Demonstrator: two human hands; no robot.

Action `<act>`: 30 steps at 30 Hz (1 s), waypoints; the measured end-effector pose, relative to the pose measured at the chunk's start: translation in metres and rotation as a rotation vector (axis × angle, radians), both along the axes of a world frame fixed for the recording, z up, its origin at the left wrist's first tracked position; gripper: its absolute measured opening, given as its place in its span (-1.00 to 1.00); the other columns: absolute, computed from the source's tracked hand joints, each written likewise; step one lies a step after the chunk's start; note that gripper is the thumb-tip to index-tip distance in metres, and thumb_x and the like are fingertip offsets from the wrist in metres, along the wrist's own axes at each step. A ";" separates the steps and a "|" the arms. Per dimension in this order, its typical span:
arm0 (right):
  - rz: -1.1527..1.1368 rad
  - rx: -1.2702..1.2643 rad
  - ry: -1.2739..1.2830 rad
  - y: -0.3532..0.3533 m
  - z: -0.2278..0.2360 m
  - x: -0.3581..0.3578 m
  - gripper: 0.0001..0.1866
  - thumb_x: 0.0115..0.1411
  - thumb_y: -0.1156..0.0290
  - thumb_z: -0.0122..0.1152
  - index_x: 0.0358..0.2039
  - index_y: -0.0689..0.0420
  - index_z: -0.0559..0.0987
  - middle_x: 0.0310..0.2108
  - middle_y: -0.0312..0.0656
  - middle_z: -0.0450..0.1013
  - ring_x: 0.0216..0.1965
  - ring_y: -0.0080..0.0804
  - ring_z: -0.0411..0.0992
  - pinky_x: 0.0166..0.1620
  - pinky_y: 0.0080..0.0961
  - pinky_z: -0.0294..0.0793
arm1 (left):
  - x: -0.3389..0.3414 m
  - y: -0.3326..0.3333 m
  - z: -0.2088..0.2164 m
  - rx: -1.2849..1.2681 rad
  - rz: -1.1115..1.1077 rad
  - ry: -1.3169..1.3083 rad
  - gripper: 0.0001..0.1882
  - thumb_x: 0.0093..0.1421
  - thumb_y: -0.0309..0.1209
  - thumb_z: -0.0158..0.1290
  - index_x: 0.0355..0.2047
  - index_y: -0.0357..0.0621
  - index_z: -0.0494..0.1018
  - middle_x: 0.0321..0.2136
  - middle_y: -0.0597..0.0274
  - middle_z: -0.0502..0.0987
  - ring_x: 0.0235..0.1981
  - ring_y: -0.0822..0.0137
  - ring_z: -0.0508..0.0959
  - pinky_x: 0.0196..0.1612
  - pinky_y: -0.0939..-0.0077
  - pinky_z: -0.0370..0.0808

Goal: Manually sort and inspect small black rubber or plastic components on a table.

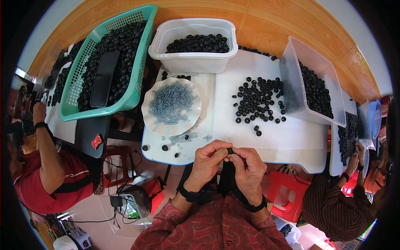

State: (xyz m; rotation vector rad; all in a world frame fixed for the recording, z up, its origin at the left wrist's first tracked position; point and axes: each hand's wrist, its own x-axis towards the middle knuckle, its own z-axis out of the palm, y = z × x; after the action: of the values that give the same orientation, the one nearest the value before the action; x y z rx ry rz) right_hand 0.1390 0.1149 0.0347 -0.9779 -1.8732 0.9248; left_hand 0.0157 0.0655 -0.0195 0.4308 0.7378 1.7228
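Note:
My left hand (pixel 207 161) and my right hand (pixel 249 171) meet just past the front edge of the white table (pixel 266 143). Both are closed, thumbs and fingertips pinching one small black round piece (pixel 230 151) between them; the fingers cover most of it. Left of my hands, a white scalloped plate (pixel 146 109) holds a heap of small clear bluish pieces (pixel 173 100). More clear pieces lie scattered beside the plate, near a few loose black pieces (pixel 164 148). A spread of black round pieces with centre holes (pixel 258 98) lies on the white sheet beyond my right hand.
Black pieces fill a green basket (pixel 66 100) with a dark phone (pixel 105 79) on top, a white tub (pixel 196 62) and a translucent bin (pixel 291 91). Co-workers sit at left, in a red shirt (pixel 62 187), and right, in a striped top (pixel 333 204). A red stool (pixel 283 196) stands behind right.

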 end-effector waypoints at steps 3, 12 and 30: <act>0.009 -0.009 -0.007 0.000 0.002 0.000 -0.82 0.12 0.68 0.27 -0.24 0.23 0.59 -0.33 -0.08 0.54 -0.38 -0.35 0.58 -0.33 -0.53 0.56 | -0.002 0.000 0.005 -0.009 -0.007 0.066 -0.79 0.31 -0.60 0.00 -0.07 -0.31 0.54 -0.27 0.27 0.51 -0.32 0.50 0.49 -0.21 0.66 0.46; 0.042 0.074 -0.061 -0.001 0.001 0.001 -0.82 0.12 0.70 0.27 -0.24 0.26 0.61 -0.36 -0.11 0.53 -0.40 -0.47 0.53 -0.35 -0.61 0.50 | -0.010 -0.003 0.004 -0.090 -0.047 0.254 -0.81 0.31 -0.54 0.04 -0.11 -0.29 0.57 -0.38 0.32 0.54 -0.39 0.55 0.52 -0.33 0.70 0.50; 0.082 -0.318 0.203 -0.001 0.009 0.003 -0.87 0.15 0.72 0.23 -0.27 0.32 0.59 -0.37 -0.23 0.54 -0.35 -0.63 0.49 -0.27 -0.69 0.50 | -0.004 -0.005 0.014 -0.096 -0.021 0.097 -0.81 0.31 -0.48 0.07 -0.11 -0.30 0.55 -0.40 0.29 0.57 -0.41 0.54 0.54 -0.36 0.70 0.49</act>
State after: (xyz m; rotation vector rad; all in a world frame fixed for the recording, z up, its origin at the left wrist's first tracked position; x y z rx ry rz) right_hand 0.1421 0.1137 0.0432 -0.9554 -1.6354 1.3502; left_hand 0.0113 0.0607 -0.0059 0.4569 0.8792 1.6485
